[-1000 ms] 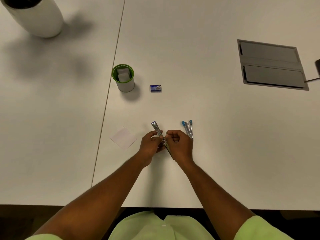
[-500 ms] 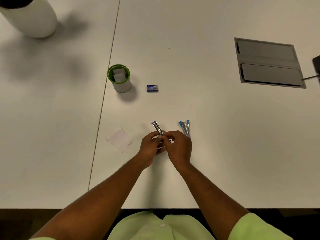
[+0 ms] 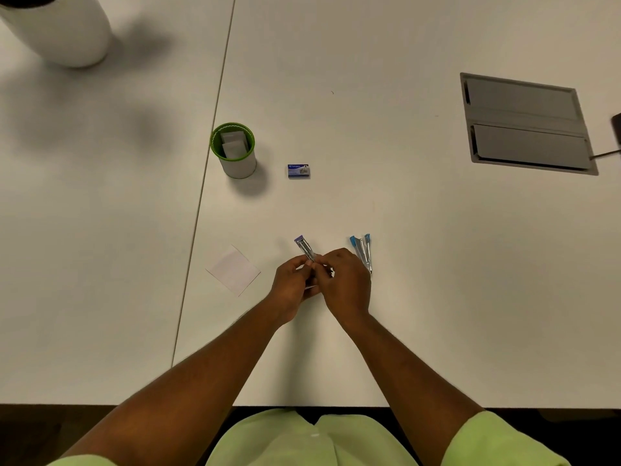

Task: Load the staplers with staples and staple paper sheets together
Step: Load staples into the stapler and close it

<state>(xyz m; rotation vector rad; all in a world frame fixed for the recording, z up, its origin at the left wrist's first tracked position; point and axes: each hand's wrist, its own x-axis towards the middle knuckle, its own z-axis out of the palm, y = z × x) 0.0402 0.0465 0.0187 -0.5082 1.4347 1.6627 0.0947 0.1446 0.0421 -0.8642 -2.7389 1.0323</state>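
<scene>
Your left hand [image 3: 291, 284] and right hand [image 3: 346, 280] are together, both pinching the purple stapler [image 3: 305, 248] just above the surface [image 3: 420, 264]; whether staples are in it is too small to tell. Blue stapler [image 3: 362, 252] lies open just right of your right hand, staple box [image 3: 298, 171] farther back beside the green cup [image 3: 235, 153], paper sheet [image 3: 233, 270] to the left.

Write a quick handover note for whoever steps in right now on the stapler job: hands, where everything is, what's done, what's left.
Left hand and right hand: both grip the purple stapler over the table, its purple tip pointing away.
Blue stapler: lies open on the table, just right of the right hand.
Staple box: farther back, beside the green-rimmed cup holding paper slips.
Paper sheet: flat, left of the hands.
Done: cannot tell whether either stapler is loaded.
Left: finish loading both, then staple the sheets.
</scene>
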